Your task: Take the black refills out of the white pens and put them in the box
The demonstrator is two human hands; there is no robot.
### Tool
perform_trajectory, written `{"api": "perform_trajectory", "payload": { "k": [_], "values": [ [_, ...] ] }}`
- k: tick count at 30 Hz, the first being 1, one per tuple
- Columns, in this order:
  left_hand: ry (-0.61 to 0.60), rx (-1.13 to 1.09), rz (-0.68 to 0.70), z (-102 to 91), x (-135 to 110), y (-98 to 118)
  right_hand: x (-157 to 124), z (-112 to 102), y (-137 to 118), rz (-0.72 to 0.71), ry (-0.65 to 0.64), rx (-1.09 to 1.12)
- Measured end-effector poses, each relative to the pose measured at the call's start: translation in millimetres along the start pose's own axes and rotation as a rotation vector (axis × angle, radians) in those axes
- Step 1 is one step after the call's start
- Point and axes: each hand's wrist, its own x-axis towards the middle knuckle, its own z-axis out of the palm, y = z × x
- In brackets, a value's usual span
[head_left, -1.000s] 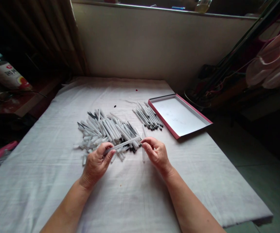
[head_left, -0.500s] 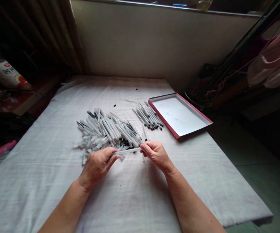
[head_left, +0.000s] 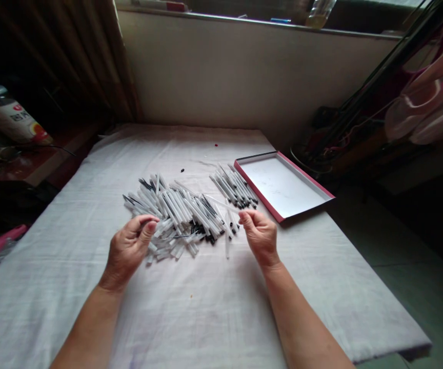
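Observation:
In the head view my right hand [head_left: 260, 234] pinches a translucent pen barrel [head_left: 221, 202] by one end; the barrel points up and left over the heap. My left hand [head_left: 131, 248] is closed, thumb against fingertips, at the left front of the heap; whatever it may hold is too small to make out. Between and beyond both hands lies a loose heap of pen barrels [head_left: 179, 207], translucent white, mixed with thin dark refills and black end pieces. A neater bundle of black-ended pen barrels [head_left: 234, 185] lies to the right, beside the box lid.
A shallow red-edged box lid [head_left: 286, 187], white inside, rests at the table's right edge. White cloth [head_left: 206, 328] covers the table. Small black [head_left: 182, 170] and red bits [head_left: 216, 145] lie toward the back. A labelled jar [head_left: 12, 115] stands on the left.
My hands have moved apart. The barrel that spanned both hands is now only in the right hand and tilts up-left; my left hand has drawn back left.

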Motion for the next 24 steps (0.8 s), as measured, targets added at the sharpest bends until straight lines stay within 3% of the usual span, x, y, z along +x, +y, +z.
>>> {"api": "perform_trajectory", "payload": {
  "k": [5,13,17,24],
  "values": [
    [0.137,0.378,0.303,19.3,-2.8,-9.9,-5.8,28.8,-5.3,-0.183,-0.013,-0.414],
    [0.102,0.567,0.368,28.1,-5.2,-19.0,-12.4,35.6,-11.1,-0.317,-0.117,-0.660],
    [0.108,0.539,0.369,30.4,-6.6,-20.3,2.8,26.0,-7.8,-0.280,-0.098,-0.657],
    [0.086,0.484,0.366,30.8,-7.6,-19.8,69.0,19.2,1.5,-0.072,-0.179,-0.867]
  ]
}}
